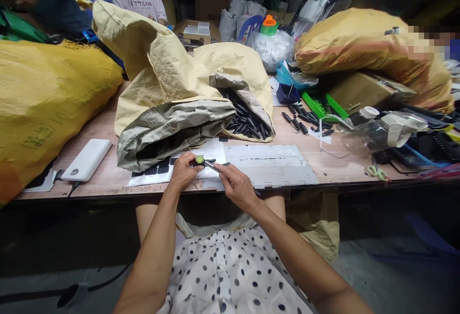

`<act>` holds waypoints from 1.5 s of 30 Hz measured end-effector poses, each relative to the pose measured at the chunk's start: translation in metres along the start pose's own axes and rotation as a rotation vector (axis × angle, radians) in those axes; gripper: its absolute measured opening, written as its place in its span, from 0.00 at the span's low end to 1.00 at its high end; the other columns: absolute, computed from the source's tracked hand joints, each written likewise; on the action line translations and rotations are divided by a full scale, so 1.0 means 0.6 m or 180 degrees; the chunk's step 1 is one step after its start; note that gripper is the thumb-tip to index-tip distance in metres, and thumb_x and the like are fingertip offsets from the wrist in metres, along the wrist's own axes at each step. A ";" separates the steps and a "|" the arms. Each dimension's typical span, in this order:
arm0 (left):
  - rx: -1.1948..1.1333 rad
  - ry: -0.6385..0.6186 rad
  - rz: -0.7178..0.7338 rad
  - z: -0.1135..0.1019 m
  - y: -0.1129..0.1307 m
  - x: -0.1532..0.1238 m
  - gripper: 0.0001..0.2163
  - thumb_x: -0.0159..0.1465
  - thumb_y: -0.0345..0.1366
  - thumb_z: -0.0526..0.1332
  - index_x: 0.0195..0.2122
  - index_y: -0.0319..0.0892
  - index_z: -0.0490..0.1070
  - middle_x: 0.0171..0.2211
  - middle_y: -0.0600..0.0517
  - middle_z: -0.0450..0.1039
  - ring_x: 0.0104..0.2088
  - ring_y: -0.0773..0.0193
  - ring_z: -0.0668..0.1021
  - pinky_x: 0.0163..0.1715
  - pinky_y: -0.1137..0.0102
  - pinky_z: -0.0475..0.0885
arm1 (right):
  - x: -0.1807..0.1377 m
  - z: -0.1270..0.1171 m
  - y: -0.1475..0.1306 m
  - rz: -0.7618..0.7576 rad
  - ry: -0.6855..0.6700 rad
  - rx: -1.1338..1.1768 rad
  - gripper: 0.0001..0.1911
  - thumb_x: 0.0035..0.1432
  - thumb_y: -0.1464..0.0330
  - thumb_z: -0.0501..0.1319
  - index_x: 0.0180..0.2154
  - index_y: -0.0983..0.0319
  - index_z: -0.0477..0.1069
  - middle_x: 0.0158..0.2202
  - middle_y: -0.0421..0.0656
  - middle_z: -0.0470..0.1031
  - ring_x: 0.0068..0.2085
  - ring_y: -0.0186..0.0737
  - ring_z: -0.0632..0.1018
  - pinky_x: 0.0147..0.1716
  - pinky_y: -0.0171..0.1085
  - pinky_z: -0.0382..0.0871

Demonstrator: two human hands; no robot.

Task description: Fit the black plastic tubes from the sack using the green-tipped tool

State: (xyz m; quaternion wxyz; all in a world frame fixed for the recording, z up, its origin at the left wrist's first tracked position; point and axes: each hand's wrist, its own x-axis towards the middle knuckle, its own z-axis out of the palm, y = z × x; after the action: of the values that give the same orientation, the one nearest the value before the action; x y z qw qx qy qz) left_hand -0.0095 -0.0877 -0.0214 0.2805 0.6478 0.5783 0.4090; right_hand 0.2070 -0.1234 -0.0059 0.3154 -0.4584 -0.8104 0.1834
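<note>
My left hand (183,172) is closed on a small dark part with a round yellow-green face (200,159). Between the two hands runs a slim tool with a metal shaft (212,166), its tip at or close to that part. My right hand (237,187) is closed round the tool's other end, and the fingers hide its handle. Both hands are just above the table's front edge. Beneath them lie a white sheet with black squares (163,166) and a grey flat board (266,164).
Open sacks stand behind my hands, one with black tapered pieces (247,122). A white power bank (88,159) lies left by a yellow sack (46,108). To the right are a green tray (325,105), a clear jug (370,134) and scissors (377,173). Two people are beyond the table.
</note>
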 end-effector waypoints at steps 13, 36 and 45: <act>-0.0070 0.0051 -0.0102 0.006 -0.005 0.001 0.07 0.51 0.30 0.67 0.31 0.44 0.79 0.33 0.53 0.77 0.35 0.61 0.76 0.38 0.66 0.73 | -0.009 -0.014 0.010 0.0274 0.0100 -0.0054 0.21 0.68 0.70 0.53 0.57 0.52 0.75 0.37 0.42 0.77 0.38 0.40 0.78 0.39 0.35 0.73; 0.0578 -0.0281 0.0212 -0.003 0.013 -0.004 0.05 0.58 0.36 0.67 0.35 0.45 0.79 0.35 0.50 0.78 0.41 0.55 0.77 0.47 0.61 0.72 | 0.110 0.019 0.104 0.0326 0.0165 -0.1564 0.18 0.66 0.71 0.56 0.53 0.57 0.77 0.41 0.48 0.73 0.44 0.48 0.69 0.40 0.41 0.60; -0.0032 -0.1776 0.0093 0.046 0.068 -0.148 0.07 0.63 0.37 0.62 0.37 0.48 0.81 0.32 0.52 0.82 0.32 0.57 0.81 0.33 0.65 0.72 | 0.111 0.018 0.099 0.0374 0.0103 -0.1657 0.16 0.66 0.70 0.56 0.52 0.58 0.77 0.42 0.49 0.73 0.45 0.49 0.69 0.42 0.42 0.61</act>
State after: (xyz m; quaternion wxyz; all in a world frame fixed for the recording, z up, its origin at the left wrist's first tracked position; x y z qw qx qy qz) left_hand 0.0356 -0.1789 -0.0197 0.4262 0.7422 0.4672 0.2217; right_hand 0.2112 -0.0358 -0.0257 0.1886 -0.5732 -0.7971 -0.0206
